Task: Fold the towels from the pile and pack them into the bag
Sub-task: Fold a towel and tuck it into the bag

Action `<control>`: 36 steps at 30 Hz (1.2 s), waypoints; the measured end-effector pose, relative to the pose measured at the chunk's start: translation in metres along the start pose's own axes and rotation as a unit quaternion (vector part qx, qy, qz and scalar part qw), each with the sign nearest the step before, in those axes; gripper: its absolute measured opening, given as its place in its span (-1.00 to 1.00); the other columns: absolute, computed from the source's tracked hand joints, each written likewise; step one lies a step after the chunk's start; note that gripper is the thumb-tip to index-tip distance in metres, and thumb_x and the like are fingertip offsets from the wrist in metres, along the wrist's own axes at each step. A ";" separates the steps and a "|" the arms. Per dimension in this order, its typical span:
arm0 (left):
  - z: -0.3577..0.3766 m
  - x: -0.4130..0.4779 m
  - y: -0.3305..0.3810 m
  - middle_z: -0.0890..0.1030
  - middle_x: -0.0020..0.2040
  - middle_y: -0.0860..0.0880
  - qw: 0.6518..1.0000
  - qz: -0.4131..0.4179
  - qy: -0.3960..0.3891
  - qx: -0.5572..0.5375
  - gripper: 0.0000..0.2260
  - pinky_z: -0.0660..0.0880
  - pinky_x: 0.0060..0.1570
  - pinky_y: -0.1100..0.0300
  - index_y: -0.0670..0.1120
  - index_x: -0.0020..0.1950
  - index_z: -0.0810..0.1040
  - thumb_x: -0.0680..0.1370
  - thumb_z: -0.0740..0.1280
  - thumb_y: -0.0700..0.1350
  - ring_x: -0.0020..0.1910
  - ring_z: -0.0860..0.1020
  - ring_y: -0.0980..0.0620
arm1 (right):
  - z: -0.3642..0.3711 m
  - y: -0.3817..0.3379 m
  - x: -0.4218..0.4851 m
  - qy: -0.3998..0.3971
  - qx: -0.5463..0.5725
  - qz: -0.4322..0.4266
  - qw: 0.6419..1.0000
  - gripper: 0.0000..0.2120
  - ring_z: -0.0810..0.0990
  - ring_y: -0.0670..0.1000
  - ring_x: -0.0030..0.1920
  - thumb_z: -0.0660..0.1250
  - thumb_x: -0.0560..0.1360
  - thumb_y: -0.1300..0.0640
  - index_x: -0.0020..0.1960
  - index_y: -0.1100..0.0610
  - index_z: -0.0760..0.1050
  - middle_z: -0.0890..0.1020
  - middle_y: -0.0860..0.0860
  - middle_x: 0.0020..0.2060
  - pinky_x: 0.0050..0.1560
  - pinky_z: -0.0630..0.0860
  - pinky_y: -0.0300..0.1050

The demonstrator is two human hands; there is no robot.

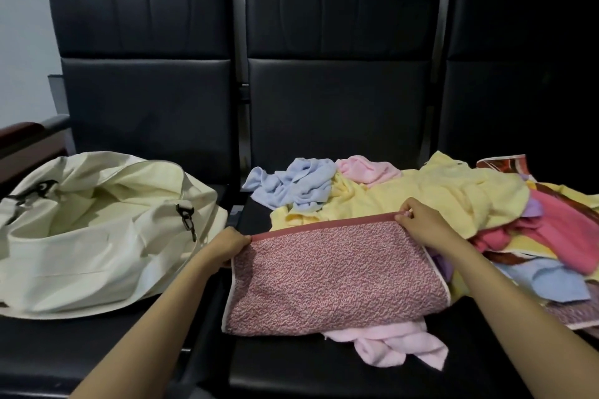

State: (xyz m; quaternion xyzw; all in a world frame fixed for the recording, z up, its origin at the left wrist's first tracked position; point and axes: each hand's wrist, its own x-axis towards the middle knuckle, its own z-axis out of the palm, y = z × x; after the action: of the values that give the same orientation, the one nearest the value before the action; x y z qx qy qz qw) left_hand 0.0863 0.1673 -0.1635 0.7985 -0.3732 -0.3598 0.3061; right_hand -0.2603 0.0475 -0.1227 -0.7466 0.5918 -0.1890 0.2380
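Nearest, a pale pink towel (398,350) is lying crumpled on the black padded seat (291,376), partly under the mottled red terry towel (337,278). That towel is lying with its long axis running left to right, its smooth woven hem facing away from the person and rising toward the right. The left grip (227,246) is pinching the hem's left corner. The right grip (421,223) is pinching its right corner, fingers curled round the edge. On the neighbouring seat to the left, the cream canvas bag (81,256) is sitting open and slumped. Beyond, the pile (547,220) is sprawling, with a yellow towel (437,194) and a blue towel (291,185), both soft and rumpled. Smooth black backrests (340,74) are standing behind.
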 end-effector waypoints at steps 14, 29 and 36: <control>-0.050 -0.044 0.023 0.50 -0.28 -0.08 0.992 0.069 -0.096 -0.037 -0.75 0.41 -0.33 0.26 -0.14 -0.18 0.40 0.42 0.43 -0.40 -0.30 0.48 0.05 | -0.054 -0.020 -0.030 -0.041 0.223 -0.018 0.974 -0.86 0.55 0.02 -0.16 0.42 0.46 0.30 -0.07 0.16 0.48 0.56 0.11 -0.15 -0.21 0.45 -0.18; -0.110 -0.138 0.113 0.61 -0.15 0.00 0.933 0.296 0.207 0.009 -0.87 0.45 0.01 0.03 -0.10 -0.05 0.65 0.47 0.45 -0.08 -0.06 0.56 -0.02 | -0.157 -0.062 -0.093 0.193 0.090 -0.211 0.954 -0.98 0.49 0.00 -0.13 0.37 0.52 0.16 -0.06 0.10 0.54 0.52 0.03 -0.15 -0.17 0.39 -0.19; -0.084 -0.135 0.127 0.53 -0.17 0.03 0.909 0.327 0.238 -0.103 -0.86 0.38 -0.24 0.23 -0.08 -0.01 0.43 0.59 0.30 -0.03 -0.21 0.47 0.10 | -0.145 -0.066 -0.079 0.196 0.199 -0.134 0.951 -0.86 0.41 -0.01 -0.28 0.21 0.61 0.07 -0.07 0.11 0.33 0.43 0.00 -0.31 -0.27 0.30 -0.05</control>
State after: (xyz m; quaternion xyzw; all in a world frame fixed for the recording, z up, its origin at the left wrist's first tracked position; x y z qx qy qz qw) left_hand 0.0435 0.2278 0.0257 0.6576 -0.4905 -0.0748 0.5668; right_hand -0.3082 0.1176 0.0338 -0.7046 0.4716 -0.4760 0.2337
